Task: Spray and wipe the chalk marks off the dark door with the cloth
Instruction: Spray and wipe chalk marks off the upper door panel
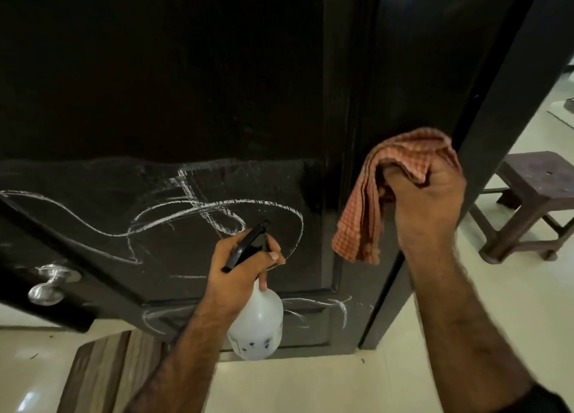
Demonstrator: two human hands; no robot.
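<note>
The dark door (pixel 186 86) fills the upper view. White chalk marks (pixel 192 214) loop across its middle panel, and more chalk lines (pixel 323 307) run along the lower rail. My left hand (pixel 239 266) grips a white spray bottle (pixel 259 328) by its black trigger head, nozzle pointing at the marks. My right hand (pixel 425 195) holds a bunched orange checked cloth (pixel 366 210) raised beside the door's right edge, apart from the surface. The upper door looks free of chalk, with a faint edge where the chalked area begins.
A silver door knob (pixel 46 285) sticks out at the lower left. A dark wooden stool (pixel 537 201) stands on the pale tiled floor (pixel 466 319) to the right. The dark door frame (pixel 497 102) rises beside the cloth. A striped mat (pixel 102 372) lies below the door.
</note>
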